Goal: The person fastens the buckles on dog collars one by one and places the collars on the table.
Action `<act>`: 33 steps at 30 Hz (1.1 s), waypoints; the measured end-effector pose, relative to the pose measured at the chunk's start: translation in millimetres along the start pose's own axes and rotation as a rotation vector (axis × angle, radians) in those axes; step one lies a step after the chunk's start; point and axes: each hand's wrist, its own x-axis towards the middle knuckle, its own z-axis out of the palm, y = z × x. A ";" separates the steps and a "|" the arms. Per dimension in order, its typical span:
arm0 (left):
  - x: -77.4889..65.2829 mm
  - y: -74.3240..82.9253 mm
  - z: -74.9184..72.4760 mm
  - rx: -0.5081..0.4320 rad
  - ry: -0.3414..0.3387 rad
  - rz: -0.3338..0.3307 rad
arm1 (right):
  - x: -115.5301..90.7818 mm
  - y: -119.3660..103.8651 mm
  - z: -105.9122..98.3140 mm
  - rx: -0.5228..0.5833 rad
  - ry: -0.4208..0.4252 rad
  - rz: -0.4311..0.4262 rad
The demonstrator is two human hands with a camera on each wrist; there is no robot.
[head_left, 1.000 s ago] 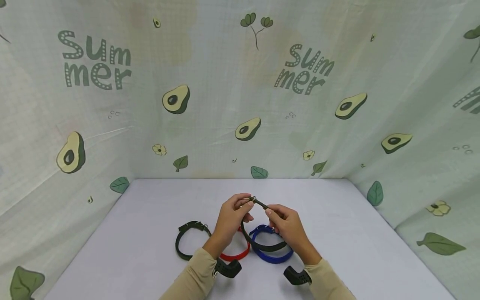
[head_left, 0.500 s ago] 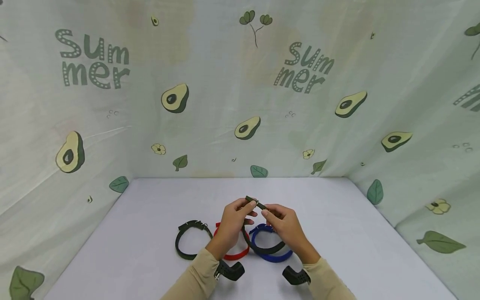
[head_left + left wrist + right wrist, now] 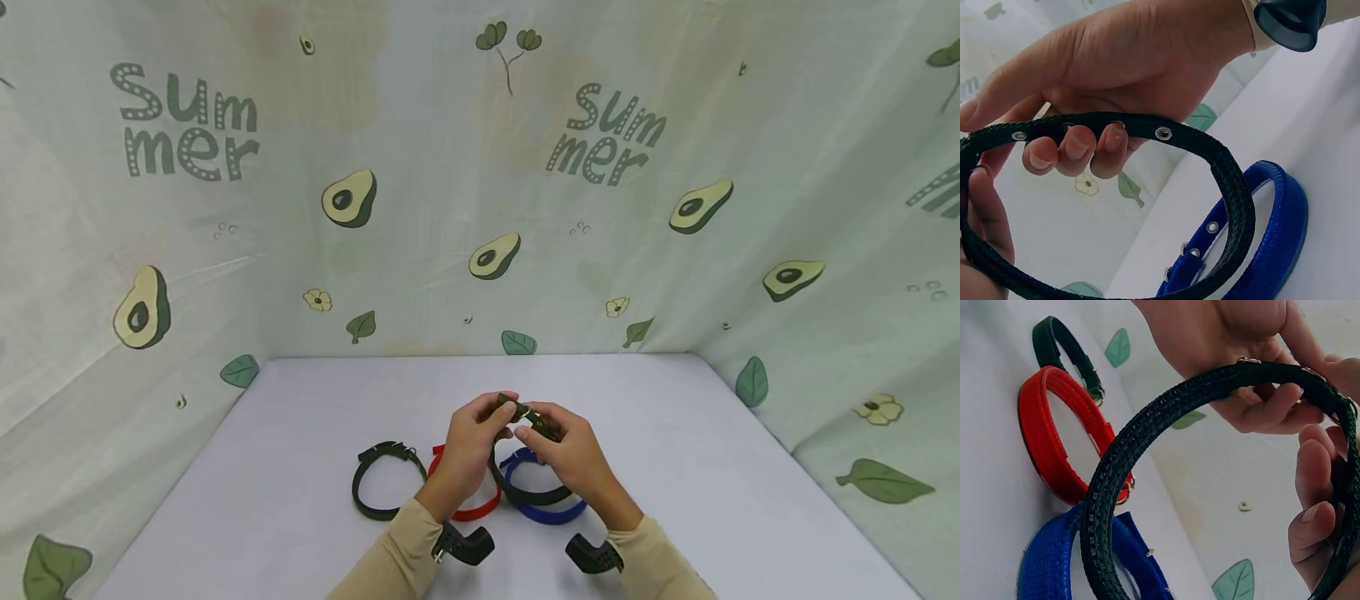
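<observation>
Both hands hold a dark green collar up over the table, bent into a loop. My left hand pinches the strap near its tip between thumb and fingers. In the left wrist view, that hand's fingers curl around the strap beside its metal eyelets. Close by, my right hand grips the same collar near the metal fittings. In the right wrist view, the loop hangs down between the hands. The buckle's exact fastening is partly hidden by fingers.
A blue collar lies behind the held loop. A red collar is partly covered by the left arm, and another dark green collar lies left of it. Patterned cloth rises behind the white table.
My left hand has shifted slightly right, so the hands are closer together. The right-hand fingers have moved along the strap, and more of its upper part shows between the hands.
</observation>
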 end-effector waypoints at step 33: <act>0.9 4.2 -0.7 -0.098 -0.003 -0.014 | 2.3 -3.5 -4.7 0.058 0.015 -0.117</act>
